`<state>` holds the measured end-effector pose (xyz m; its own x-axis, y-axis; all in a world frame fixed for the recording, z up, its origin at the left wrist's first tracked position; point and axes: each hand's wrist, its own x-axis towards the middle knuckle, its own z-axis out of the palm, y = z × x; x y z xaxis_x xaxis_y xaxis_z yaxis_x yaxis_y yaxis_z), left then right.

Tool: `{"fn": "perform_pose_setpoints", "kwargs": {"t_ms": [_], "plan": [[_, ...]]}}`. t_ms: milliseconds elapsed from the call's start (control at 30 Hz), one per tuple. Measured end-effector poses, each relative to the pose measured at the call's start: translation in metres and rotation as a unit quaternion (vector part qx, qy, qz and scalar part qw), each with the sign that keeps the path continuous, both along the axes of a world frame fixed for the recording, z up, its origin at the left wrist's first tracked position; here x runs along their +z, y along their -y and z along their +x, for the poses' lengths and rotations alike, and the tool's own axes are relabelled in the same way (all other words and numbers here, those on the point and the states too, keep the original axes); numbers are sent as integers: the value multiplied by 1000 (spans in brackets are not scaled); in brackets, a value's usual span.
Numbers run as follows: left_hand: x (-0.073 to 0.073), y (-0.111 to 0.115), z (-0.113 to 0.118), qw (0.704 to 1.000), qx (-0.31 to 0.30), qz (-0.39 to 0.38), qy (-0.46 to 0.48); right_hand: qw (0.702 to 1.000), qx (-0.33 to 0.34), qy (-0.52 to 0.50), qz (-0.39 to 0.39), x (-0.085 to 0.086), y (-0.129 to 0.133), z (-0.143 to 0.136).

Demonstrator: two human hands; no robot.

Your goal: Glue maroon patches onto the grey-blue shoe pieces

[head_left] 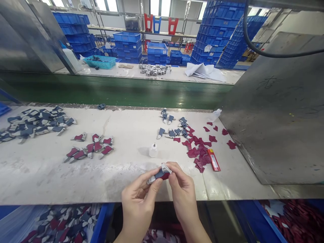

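Note:
Between my two hands, just above the table's front edge, is a small grey, blue and dark red moulded part [160,174]. My left hand [140,195] pinches its left end between thumb and fingers. With thumb and fingertips, my right hand [184,190] grips the right end, by the red patch. A small white bottle with a thin tip [153,150] stands upright just beyond my hands. To the right lie many loose dark red pieces [199,152] and several blue-grey parts [172,132]. Grey parts with red patches [93,147] form a group on the left.
A large heap of blue-grey parts [37,123] covers the far left. A red box [214,160] lies among the red pieces, near a metal panel [280,111]. Blue bins stand below the edge, left [103,219] and right [269,224]. Beyond runs a green belt [121,91].

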<state>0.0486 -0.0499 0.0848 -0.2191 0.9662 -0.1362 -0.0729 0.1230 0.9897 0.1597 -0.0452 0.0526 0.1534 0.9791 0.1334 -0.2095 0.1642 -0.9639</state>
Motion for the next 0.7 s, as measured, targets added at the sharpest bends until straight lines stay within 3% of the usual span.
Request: {"fn": "perform_pose_setpoints", "kwargs": {"t_ms": [100,167,267,333,400,533,700], "plan": [[0,-5,-5,999,-17,-24,29,997,35,61,38,-7,1,10],[0,-9,-10,996,-50,-54,57,985,5,157,76,-10,1,17],[-1,-14,-18,985,-113,-88,91,932,-70,304,183,-8,-2,25],[-1,-16,-23,983,-132,-94,91,897,-75,357,249,-3,-6,29],[1,-19,-26,981,-144,-99,82,879,-63,379,281,2,-10,31],[7,-25,-32,965,-228,-103,79,860,-31,405,309,9,-16,35],[14,-29,-33,954,-282,-90,50,858,-29,410,310,3,-14,35]]}}
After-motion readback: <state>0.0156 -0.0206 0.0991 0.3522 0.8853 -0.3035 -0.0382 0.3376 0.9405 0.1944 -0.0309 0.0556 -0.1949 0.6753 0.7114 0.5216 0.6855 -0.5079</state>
